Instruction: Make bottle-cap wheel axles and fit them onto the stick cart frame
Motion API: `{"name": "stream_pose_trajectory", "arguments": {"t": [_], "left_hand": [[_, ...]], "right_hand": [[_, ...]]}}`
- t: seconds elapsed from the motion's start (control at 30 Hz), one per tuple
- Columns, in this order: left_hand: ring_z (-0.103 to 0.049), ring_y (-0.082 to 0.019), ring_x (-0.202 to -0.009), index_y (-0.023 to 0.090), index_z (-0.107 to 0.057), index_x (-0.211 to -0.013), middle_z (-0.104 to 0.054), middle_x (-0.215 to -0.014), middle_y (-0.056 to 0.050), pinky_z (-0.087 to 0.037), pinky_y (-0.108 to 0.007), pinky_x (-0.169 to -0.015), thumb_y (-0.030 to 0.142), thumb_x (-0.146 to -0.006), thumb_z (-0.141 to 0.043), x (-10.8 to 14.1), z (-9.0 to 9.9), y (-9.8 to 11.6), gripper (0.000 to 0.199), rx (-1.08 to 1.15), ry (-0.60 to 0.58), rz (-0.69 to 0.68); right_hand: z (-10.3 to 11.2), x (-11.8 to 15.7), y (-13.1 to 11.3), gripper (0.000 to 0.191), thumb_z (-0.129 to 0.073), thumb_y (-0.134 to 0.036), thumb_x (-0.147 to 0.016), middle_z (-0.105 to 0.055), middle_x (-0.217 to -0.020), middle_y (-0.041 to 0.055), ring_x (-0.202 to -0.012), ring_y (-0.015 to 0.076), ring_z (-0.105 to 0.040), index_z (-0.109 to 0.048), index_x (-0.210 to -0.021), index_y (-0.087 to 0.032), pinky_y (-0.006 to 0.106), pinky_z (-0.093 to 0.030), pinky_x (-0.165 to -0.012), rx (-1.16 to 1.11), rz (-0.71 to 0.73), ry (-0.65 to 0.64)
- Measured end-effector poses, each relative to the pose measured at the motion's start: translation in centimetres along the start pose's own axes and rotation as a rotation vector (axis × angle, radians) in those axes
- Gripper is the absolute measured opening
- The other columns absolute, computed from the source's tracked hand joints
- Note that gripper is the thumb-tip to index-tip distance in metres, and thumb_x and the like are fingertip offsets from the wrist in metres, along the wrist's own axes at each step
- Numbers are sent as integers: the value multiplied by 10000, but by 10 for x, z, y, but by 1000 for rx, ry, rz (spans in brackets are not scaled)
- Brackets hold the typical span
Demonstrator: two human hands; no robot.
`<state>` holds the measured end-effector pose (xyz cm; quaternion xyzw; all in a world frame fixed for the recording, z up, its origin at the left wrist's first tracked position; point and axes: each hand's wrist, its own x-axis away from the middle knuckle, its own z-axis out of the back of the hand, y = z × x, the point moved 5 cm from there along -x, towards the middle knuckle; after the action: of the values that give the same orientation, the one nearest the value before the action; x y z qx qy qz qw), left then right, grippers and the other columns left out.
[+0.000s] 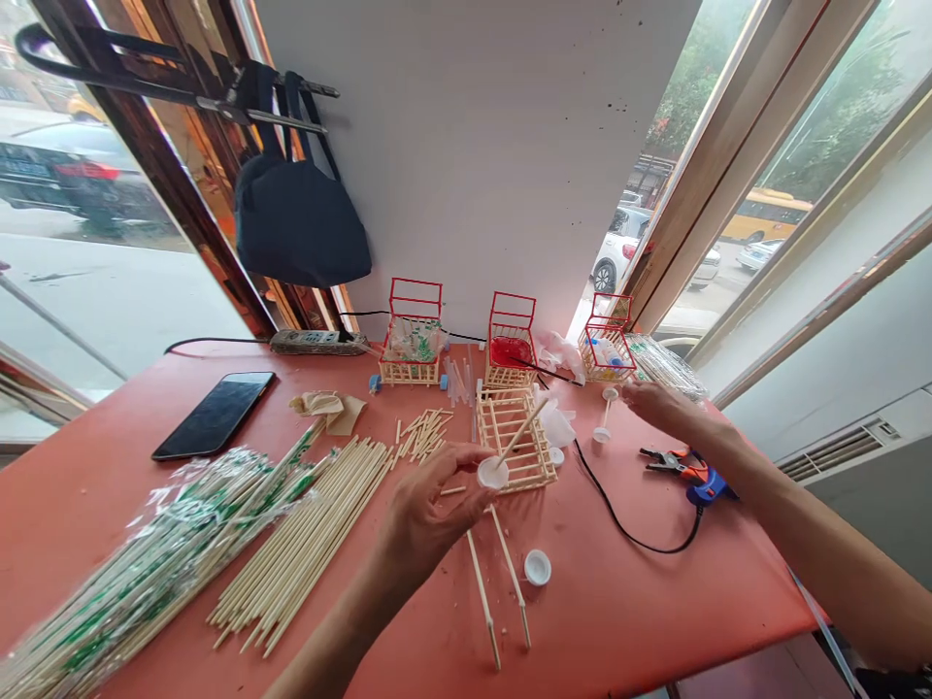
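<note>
My left hand [437, 495] pinches a white bottle cap [493, 473] between thumb and fingers. A thin wooden stick [522, 437] rises at a slant from the cap. Behind it lies a frame of glued wooden sticks [514, 417]. My right hand [659, 408] reaches to the far right of the table, its fingers drawn together beside a short stick with white caps at its ends [607, 416]. Whether those fingers hold anything is too small to tell. Nearer me are two long sticks [481, 592] and a loose white cap [537, 567].
Three small stick baskets with red handles [416, 335] stand along the wall. Wooden sticks [313, 534], a plastic-wrapped bundle [160, 563] and a phone [215, 416] lie left. Pliers [666, 463] and a blue glue gun [706, 487] with a black cord [618, 524] lie right.
</note>
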<state>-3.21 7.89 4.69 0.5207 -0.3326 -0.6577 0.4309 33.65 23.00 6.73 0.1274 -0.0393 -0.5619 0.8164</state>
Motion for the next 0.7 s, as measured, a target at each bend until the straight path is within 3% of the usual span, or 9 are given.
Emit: {"name": "stream_pose_trajectory", "arguments": {"t": [0.17,0.3,0.4,0.5,0.57,0.7], "left_hand": [[-735,-218,-1003,216,-751,-1091,-777,-1086,-63,-606,-321,-897,301,-859,-710,-2,15,-3,250,4,72,14],[-740,-211,-981,221,-752,-1095,-777,-1068,-51,-613,-321,-902,320,-847,-731,-4,32,-5,268,23,134,22],[-739,-216,-996,219,-747,-1122,-771,-1089,-55,-611,-324,-914,337,-853,-738,-5,43,-9,294,28,178,32],[-735,-217,-998,215,-743,-1144,-765,-1095,-60,-603,-320,-922,339,-867,-738,-6,52,-11,303,11,216,25],[-728,-215,-1001,211,-741,-1149,-761,-1091,-61,-598,-316,-929,335,-875,-735,-6,56,-12,301,6,233,19],[-709,-181,-1002,232,-732,-1149,-748,-1080,-30,-583,-269,-928,306,-886,-734,-7,63,-9,273,32,256,10]], "right_hand": [[74,-12,19,223,-514,-301,-947,-631,-653,37,-594,181,-553,-602,-757,-226,314,-422,-578,-218,-31,257],[121,-24,2,231,-548,-438,-971,-655,-715,24,-624,186,-607,-604,-869,-238,334,-505,-610,-435,-40,457],[133,-47,-40,229,-534,-434,-990,-704,-896,41,-745,175,-674,-601,-1004,-216,327,-573,-716,-570,49,509],[132,-79,-95,183,-561,-365,-989,-699,-928,32,-814,172,-678,-630,-1018,-199,312,-562,-780,-594,161,518],[125,-102,-140,172,-493,-265,-1023,-690,-968,67,-850,177,-666,-620,-1057,-154,300,-534,-790,-439,365,446],[102,-142,-203,149,-497,-192,-1037,-690,-1015,71,-862,165,-645,-642,-1040,-158,266,-478,-779,-312,551,310]]}}
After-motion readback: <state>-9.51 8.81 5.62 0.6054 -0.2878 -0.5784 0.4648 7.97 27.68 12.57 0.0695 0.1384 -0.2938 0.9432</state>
